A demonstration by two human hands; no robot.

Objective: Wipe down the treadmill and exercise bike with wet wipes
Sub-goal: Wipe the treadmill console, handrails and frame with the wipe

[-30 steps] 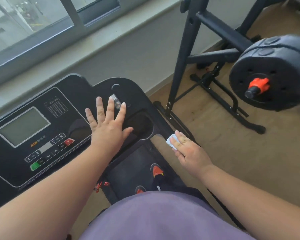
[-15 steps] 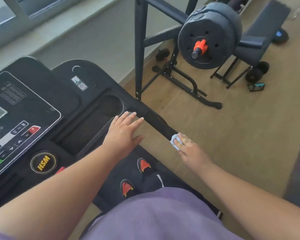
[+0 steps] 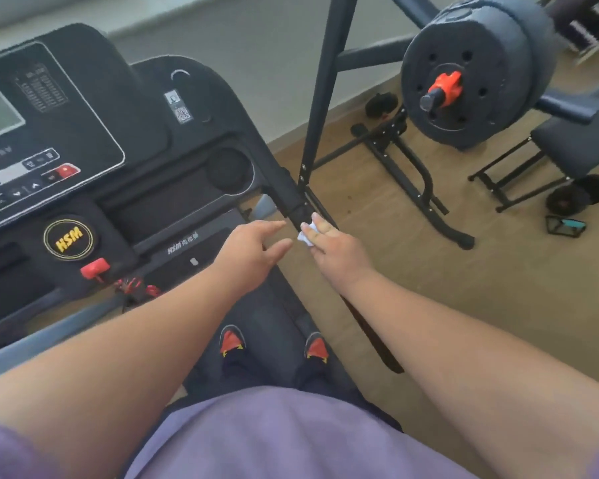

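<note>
Head view: The right hand presses a small crumpled white wet wipe against the black right handrail of the black treadmill, fingers curled over the wipe. The left hand hovers just left of the handrail, fingers extended and relaxed, holding nothing. The treadmill console carries a grey display, a red button and a round yellow "HSM" badge. Beside the treadmill on the wooden floor stands a black rack with a black weight plate secured by an orange collar.
</note>
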